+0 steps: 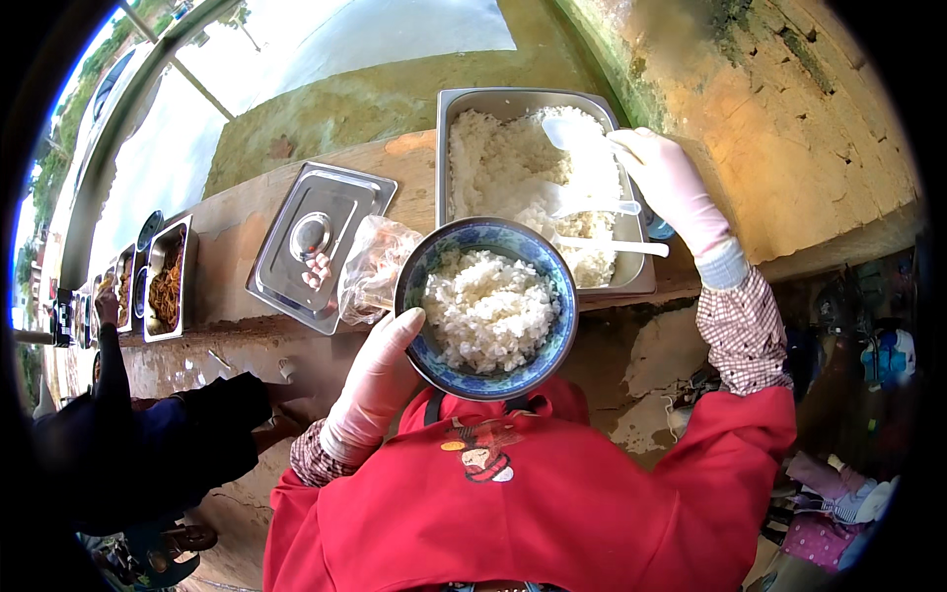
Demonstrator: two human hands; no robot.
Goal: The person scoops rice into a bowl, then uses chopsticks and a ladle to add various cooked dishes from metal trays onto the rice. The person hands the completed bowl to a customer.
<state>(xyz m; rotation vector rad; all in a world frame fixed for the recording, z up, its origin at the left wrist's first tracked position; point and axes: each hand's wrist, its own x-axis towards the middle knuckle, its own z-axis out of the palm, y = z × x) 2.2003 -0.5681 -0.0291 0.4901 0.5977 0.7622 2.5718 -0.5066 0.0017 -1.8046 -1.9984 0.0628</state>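
Observation:
My left hand point(373, 385), in a pale glove, grips the near left side of a blue patterned bowl point(486, 233), its thumb on the rim. A mound of white rice point(488, 311) fills much of the bowl. Just beyond stands a deep metal tray point(443, 163) of rice. Over its far right corner, my gloved right hand point(676, 183) is closed on the handle of a translucent rice paddle point(572, 131), whose blade lies over the tray's rice. Another pale serving spoon point(597, 207) rests in the rice, and a white handle point(617, 245) sticks out over the tray's right rim.
Left of the tray lie a metal lid point(345, 202) with small pinkish pieces point(316, 269) on it and a clear plastic bag point(380, 257). Farther left are food trays point(187, 286) and another person point(197, 424). A stained wall point(779, 128) rises at right.

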